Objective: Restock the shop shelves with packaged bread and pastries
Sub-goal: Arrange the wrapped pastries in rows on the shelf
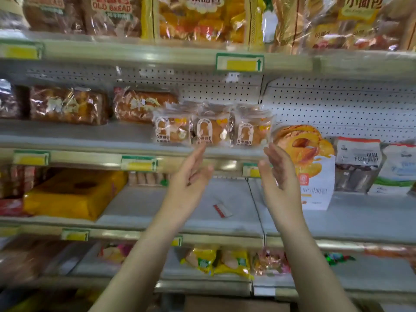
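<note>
**Both hands empty under pastry row**

We see the pastry packs (212,129) upright on the shelf (90,140) at frame centre, the row running left to right. Left hand (191,174) and right hand (279,167) are just below, fingers straight, palms facing, empty. Left fingertips look nearest the packs, though contact is unclear.

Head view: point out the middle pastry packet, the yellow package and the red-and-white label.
middle pastry packet (210,131): head view, printed front.
yellow package (74,194): head view, top face.
red-and-white label (222,210): head view, centre.
</note>
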Tool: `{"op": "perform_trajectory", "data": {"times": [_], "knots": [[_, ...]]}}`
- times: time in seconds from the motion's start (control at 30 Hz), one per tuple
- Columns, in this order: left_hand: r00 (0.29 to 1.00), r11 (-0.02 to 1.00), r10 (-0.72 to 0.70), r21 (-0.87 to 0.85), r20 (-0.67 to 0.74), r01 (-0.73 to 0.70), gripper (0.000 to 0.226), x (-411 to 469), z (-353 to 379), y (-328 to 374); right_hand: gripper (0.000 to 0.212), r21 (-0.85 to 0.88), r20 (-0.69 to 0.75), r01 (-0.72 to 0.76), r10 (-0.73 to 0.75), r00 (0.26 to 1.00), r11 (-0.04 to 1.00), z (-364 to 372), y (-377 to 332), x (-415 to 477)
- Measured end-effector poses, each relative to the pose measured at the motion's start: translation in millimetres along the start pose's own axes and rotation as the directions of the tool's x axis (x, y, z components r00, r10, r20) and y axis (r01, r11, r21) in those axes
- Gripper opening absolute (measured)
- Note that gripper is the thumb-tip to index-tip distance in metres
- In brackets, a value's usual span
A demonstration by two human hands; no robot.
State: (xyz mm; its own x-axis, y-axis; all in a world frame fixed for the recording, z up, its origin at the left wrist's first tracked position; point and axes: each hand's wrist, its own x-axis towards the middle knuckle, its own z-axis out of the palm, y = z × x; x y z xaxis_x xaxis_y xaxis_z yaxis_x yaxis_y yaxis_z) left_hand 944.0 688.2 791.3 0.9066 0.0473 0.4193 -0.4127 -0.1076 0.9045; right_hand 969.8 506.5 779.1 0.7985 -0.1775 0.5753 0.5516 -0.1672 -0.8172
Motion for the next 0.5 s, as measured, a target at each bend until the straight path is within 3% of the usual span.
{"op": "perform_trajectory", "data": {"times": [0.1, 0.27, 0.5], "knots": [[0.993, 0.991, -0.110, -0.071, 0.039, 0.113, 0.059, -48.5, -15.8, -19.5, 0.034, 0.019, -0.002, -0.096, 0.096, 0.995, 0.995, 23.0, -2.7, -57.8], [0.976, 0.965, -0.213, -0.142, 0.051, 0.218, 0.052, -108.6, -51.5, -29.6, 0.028, 0.151, 0.006, -0.235, 0.237, 0.971, 0.960, 49.9, -19.4, -130.9], [0.947, 0.919, -0.283, -0.240, 0.154, 0.314, 0.055, -167.5, -75.9, -43.6, 0.049, 0.236, 0.009, -0.393, 0.402, 0.915, 0.889, 51.3, -18.1, -211.2]]}}
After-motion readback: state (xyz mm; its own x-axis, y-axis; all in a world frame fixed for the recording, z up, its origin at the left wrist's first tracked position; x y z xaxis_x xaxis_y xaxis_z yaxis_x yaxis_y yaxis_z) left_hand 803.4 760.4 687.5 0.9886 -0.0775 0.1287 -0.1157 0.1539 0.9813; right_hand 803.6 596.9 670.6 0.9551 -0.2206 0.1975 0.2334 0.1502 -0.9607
